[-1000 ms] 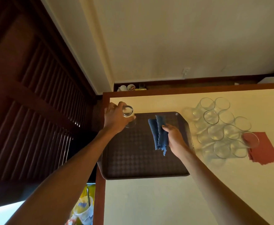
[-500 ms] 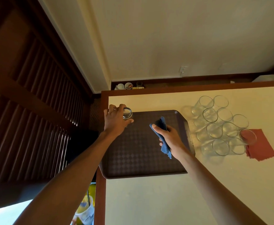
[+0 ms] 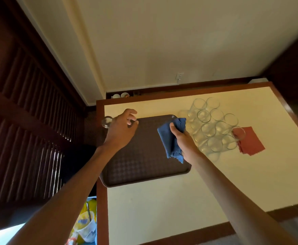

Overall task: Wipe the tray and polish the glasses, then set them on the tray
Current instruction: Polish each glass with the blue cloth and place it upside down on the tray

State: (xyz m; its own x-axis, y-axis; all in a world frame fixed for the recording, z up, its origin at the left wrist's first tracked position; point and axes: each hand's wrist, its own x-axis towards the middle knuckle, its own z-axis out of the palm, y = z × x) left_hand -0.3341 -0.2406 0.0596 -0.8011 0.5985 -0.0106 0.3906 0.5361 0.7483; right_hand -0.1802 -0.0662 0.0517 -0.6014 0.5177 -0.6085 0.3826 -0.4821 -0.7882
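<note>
The glass at the far left corner of the brown tray is light, hard, slick and breakable, so take it round the wall, not the rim. It stands just beside the heel of your left hand, whose loosely curled fingers point away and seem to hold nothing. Your right hand grips the soft blue cloth over the tray's right side. The other glasses cluster on the tabletop, well right

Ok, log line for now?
left hand: by glass at tray far-left corner, grip unclear | right hand: grips blue cloth over tray | other glasses: on table
</note>
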